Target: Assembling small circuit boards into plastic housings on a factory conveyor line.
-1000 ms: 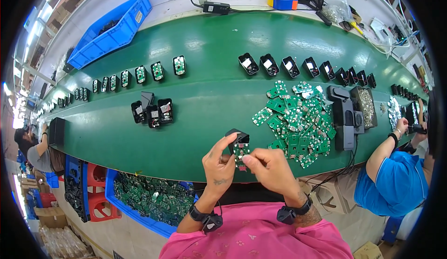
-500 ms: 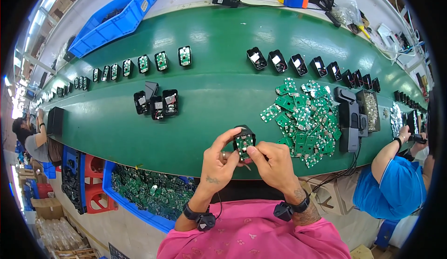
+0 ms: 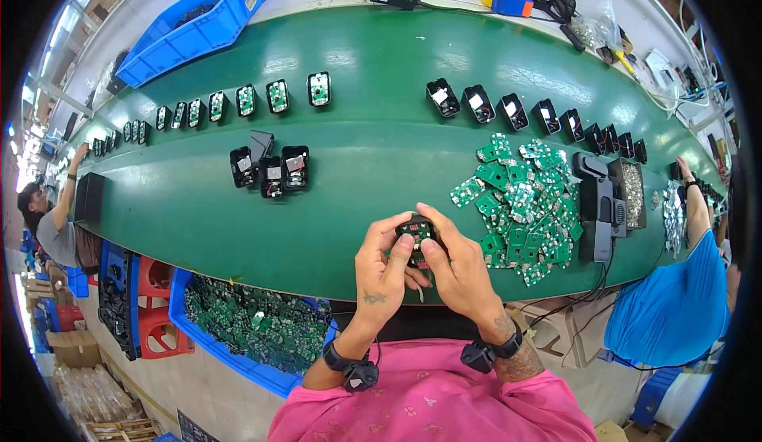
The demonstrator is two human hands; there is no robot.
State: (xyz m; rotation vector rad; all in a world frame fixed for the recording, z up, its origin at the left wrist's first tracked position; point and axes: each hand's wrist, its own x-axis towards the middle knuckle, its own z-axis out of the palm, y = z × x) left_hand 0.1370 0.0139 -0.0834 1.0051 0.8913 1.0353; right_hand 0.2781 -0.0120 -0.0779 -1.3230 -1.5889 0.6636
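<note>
Black housing (image 3: pixel 416 219), one: held in both hands near the front edge of the surface (image 3: pixel 357 227). Open face upward; long axis running away from the person, rounded end farthest. Green circuit board (image 3: pixel 417 231), one: at the open face, lengthwise along the housing.
Left grip (image 3: pixel 380 274): closed about the housing's left side, thumb on the board. Right grip (image 3: pixel 463 274): closed about the right side, index finger at the far end, thumb on the board.
Blue bin (image 3: pixel 178 303), filled with boards: below and left of the grips.
Loose green boards (image 3: pixel 528 212), heaped: right of the right grip.
Black desk device (image 3: pixel 595 208): beyond that heap, rightward.
Black cases (image 3: pixel 271 178), clustered: left of the grips and beyond.
Board-filled housings (image 3: pixel 319 88), a row: farther off, leftward.
Cases with white inserts (image 3: pixel 514 112), a row: farther off, rightward.
Blue crate (image 3: pixel 230 33): far left.
Obscured: housing sides and part of the board, by fingers and thumbs; seating depth cannot be told. Both rows' outer ends: too small to make out.
</note>
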